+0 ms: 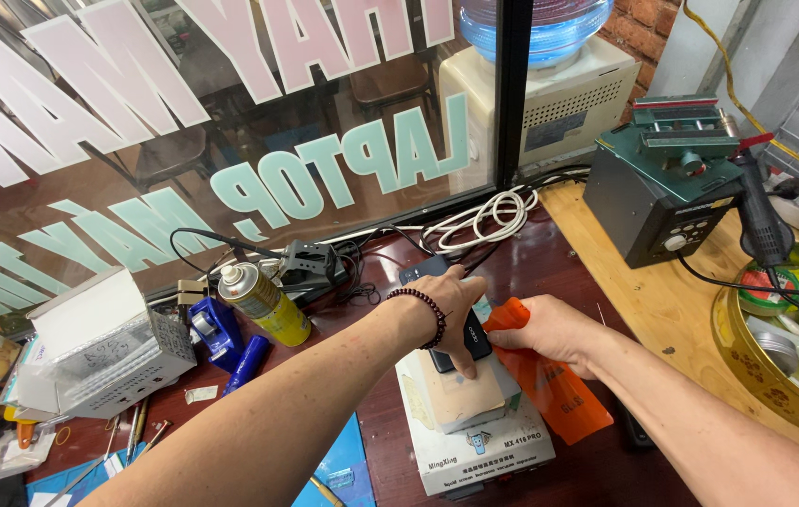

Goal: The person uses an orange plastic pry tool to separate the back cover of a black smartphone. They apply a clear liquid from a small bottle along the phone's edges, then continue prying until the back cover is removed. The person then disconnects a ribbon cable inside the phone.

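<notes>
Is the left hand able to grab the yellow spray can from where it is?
Probably yes. The left hand rests on a dark phone, and the spray can lies further left with only bare desk between them.
</notes>
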The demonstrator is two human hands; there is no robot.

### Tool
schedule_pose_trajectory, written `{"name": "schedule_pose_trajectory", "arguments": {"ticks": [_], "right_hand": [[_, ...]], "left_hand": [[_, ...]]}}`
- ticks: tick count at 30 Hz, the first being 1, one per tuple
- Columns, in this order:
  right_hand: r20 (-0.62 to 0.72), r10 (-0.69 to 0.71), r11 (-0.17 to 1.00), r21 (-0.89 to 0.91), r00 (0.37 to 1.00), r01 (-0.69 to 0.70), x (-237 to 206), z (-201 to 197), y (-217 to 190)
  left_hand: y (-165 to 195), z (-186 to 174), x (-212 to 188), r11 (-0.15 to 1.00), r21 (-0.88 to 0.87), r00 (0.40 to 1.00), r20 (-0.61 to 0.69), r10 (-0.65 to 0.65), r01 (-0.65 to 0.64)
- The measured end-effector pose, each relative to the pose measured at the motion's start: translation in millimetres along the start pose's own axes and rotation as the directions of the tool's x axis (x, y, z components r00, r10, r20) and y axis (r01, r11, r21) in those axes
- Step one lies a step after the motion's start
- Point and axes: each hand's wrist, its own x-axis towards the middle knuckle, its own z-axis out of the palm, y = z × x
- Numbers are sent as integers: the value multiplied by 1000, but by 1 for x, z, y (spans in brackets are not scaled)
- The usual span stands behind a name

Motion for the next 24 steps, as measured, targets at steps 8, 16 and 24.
{"name": "schedule_pose_trajectory", "arguments": {"ticks": [8, 16, 24], "right_hand": [[-5, 11, 999, 48, 1000, -10, -5, 1, -10], [80, -42, 990, -130, 996, 52, 18, -6, -22], [85, 5, 995, -98, 996, 3, 23, -9, -10]], "left_hand": [[1, 0, 3, 1000, 7, 1000, 19, 18, -18], [-3, 2, 2, 999, -5, 999, -25, 42, -42], [-4, 2, 2, 1000, -12, 1000, -25, 17, -17]]}}
